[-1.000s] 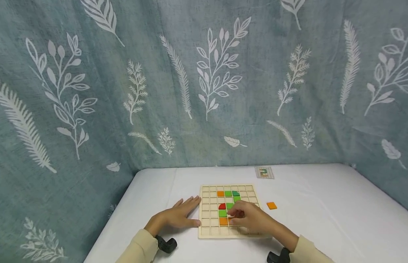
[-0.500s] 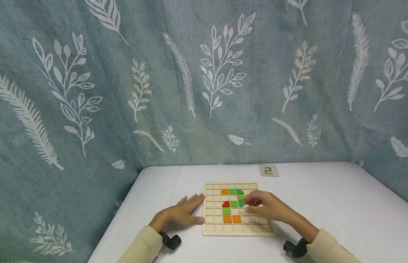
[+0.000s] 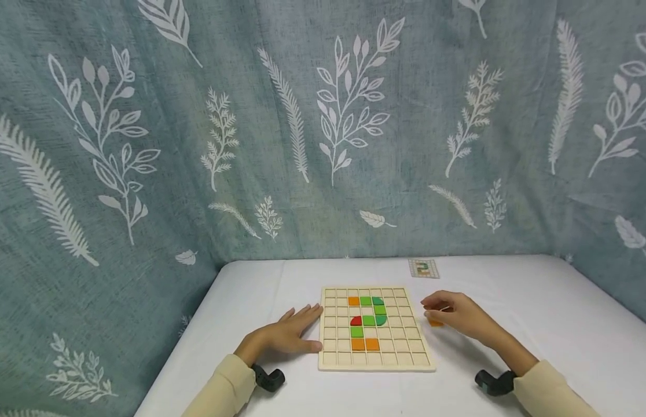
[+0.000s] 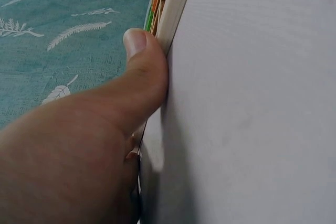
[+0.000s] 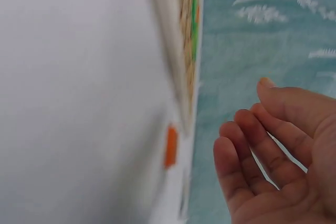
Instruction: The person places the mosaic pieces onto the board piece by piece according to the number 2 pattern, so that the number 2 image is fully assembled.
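Note:
A pale wooden grid board (image 3: pixel 338 361) lies on the table, with green, orange, red and teal tiles set in some of its squares. My left hand (image 3: pixel 283 337) lies flat at its left edge, its thumb (image 4: pixel 144 51) touching the rim in the left wrist view. Right of the board, my right hand (image 3: pixel 465 317) hovers over a loose orange tile (image 3: pixel 436 323) that it partly hides. In the right wrist view, the fingers (image 5: pixel 262 140) are loosely bent with nothing between them, and the orange tile (image 5: pixel 171 147) lies apart from them on the table.
A small pattern card (image 3: pixel 424 268) with a coloured figure on a grid lies behind the board at the back of the white table (image 3: pixel 510 289). A leaf-print curtain (image 3: pixel 302 145) hangs along the table's far and side edges.
My right hand has left the board's tiles and moved right, over the loose orange tile. Two orange tiles now show uncovered in the lower row. My left hand stays at the board's edge.

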A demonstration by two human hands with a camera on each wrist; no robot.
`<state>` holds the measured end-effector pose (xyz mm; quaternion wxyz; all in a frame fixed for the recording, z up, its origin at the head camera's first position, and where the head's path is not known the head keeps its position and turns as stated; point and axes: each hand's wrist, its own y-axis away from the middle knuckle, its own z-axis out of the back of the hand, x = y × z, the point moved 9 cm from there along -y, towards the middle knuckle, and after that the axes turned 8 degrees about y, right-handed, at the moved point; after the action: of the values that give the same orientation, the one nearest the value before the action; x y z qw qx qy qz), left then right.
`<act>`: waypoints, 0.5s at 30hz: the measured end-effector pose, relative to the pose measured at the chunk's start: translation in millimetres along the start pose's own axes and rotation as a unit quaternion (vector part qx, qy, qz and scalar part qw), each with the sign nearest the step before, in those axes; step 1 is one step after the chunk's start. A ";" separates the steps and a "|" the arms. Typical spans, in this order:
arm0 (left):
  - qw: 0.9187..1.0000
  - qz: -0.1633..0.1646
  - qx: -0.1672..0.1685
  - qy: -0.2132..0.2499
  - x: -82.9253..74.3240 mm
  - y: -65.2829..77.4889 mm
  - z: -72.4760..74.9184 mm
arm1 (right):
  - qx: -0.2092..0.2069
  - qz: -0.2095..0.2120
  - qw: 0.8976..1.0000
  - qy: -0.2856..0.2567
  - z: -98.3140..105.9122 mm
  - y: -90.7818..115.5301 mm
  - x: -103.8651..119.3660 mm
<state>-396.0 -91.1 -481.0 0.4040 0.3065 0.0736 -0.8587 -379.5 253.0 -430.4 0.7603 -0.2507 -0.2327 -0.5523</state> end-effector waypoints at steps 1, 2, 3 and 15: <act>1.000 -0.002 0.001 -0.001 -0.3 0.3 -0.5 | -0.002 -0.010 1.000 0.002 0.9 0.6 -6.7; 1.000 -0.003 0.001 -0.001 -1.0 1.0 -0.7 | -0.003 -0.018 1.000 -0.001 1.4 1.3 -12.6; 1.000 -0.004 0.001 0.001 -1.6 1.6 -0.9 | -0.003 -0.023 1.000 -0.001 1.9 2.0 -17.4; 1.000 0.006 -0.006 -0.004 2.4 0.3 -0.4 | -0.008 -0.036 0.999 0.027 3.8 3.8 -35.5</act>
<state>-396.8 -92.7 -482.7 0.4110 0.3014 0.0751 -0.8571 -386.2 282.1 -450.4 0.7434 -0.2335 -0.2168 -0.5880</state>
